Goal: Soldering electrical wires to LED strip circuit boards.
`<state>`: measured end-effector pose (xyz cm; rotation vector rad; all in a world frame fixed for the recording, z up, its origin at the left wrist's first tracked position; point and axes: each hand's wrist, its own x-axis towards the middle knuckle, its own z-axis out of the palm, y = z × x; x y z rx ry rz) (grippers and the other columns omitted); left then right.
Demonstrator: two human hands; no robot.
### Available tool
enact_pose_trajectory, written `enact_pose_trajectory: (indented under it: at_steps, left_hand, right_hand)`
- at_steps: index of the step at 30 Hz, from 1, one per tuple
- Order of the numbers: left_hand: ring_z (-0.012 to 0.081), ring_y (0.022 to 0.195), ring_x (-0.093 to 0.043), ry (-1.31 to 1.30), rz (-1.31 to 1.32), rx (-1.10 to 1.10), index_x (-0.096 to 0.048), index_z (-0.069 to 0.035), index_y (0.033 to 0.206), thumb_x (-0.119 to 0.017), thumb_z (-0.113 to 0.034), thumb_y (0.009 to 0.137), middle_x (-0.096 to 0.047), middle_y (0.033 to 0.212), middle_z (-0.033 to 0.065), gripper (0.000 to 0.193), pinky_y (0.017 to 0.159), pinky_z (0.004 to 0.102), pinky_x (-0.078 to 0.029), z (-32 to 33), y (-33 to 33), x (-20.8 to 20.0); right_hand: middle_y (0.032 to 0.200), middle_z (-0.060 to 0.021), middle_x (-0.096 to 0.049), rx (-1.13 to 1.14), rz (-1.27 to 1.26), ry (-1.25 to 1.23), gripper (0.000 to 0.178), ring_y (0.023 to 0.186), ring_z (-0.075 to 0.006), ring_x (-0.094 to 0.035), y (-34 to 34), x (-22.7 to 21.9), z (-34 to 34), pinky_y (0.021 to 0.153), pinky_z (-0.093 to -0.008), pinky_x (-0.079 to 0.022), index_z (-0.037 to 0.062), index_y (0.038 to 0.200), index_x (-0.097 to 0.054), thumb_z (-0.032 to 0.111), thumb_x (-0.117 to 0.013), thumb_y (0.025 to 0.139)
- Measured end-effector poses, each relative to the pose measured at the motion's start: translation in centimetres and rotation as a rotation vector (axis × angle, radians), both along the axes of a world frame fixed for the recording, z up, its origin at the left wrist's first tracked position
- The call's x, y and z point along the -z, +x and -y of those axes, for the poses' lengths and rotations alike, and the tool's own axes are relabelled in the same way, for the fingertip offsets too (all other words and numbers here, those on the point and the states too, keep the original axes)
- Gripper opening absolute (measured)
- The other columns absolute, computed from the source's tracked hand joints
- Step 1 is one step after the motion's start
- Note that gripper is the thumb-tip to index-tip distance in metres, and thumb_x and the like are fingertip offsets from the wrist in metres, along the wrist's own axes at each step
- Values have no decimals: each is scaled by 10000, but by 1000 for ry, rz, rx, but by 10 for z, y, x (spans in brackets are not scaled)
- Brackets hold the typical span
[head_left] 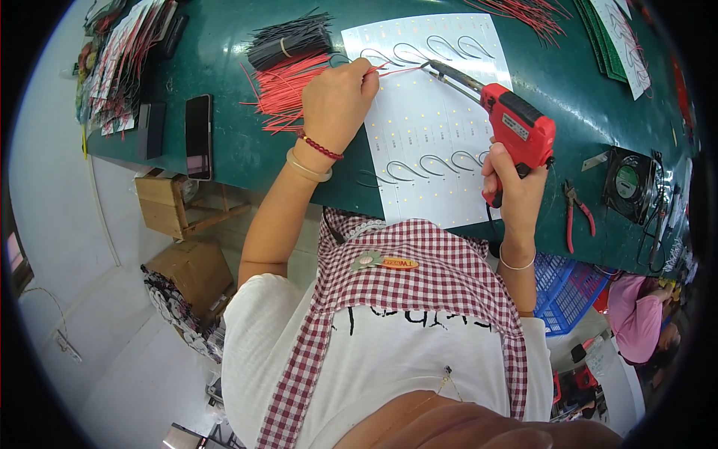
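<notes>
My right hand (510, 176) is wrapped around the handle of a red and black soldering gun (520, 127). Its tip reaches the upper part of a white LED circuit board sheet (419, 135). A thin red wire (400, 72) runs from my left hand (338, 97) to that tip. My left fingers are pinched together on the wire. Looped black wires (410, 52) stand in a row along the sheet's far part, and another row of black loops (434, 163) lies nearer me. Whether the tip touches the wire's end or the board is too small to tell.
Bundles of black wires (290, 41) and red wires (288, 93) lie left of the sheet. A phone (199, 138) rests farther left. At right are red-handled pliers (571, 217) and a small black fan (630, 183). A blue crate (572, 292) stands below; a person in pink (632, 318) sits beyond.
</notes>
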<state>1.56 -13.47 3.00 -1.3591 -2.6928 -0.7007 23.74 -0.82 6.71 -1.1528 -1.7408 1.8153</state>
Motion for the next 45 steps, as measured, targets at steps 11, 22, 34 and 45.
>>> enact_pose_trajectory:
  at_steps: [11, 22, 34, 45]
  left_hand:
    - [289, 545, -592, 1, 19, -11, -621, -62, 744, -592, -172, 820, -609, 616, 114, 136, 476, 396, -451, 1, 1, -3]
    - [290, 544, -592, -3, 24, -18, -619, -60, 745, -586, -179, 824, -608, 616, 115, 146, 475, 396, -452, 1, 1, 0]
    - [386, 628, -594, 24, 0, -230, -567, -29, 921, -546, -167, 917, -604, 683, 198, 140, 540, 436, -452, 25, -18, -27]
    - [347, 668, -613, 156, 103, 202, -601, -15, 818, -589, -153, 857, -607, 820, 141, 144, 582, 401, -482, -62, 6, -2]
  right_hand:
    - [615, -38, -574, -30, 43, 52, 135, 436, -72, -491, 2, 2, 2, 416, -213, -396, -9, 913, -585, 111, -621, 863]
    - [626, -36, -575, 37, -14, 43, 224, 446, -65, -485, 3, -2, 5, 422, -210, -400, -50, 1031, -599, 101, -614, 865]
    - [617, -58, -549, 160, -165, -67, 251, 427, -84, -455, 20, -9, -18, 404, -226, -379, -65, 1042, -568, 113, -599, 868]
    - [616, -44, -565, 149, -189, -64, 193, 431, -81, -481, 25, -2, -22, 406, -219, -385, -47, 1005, -580, 86, -603, 867]
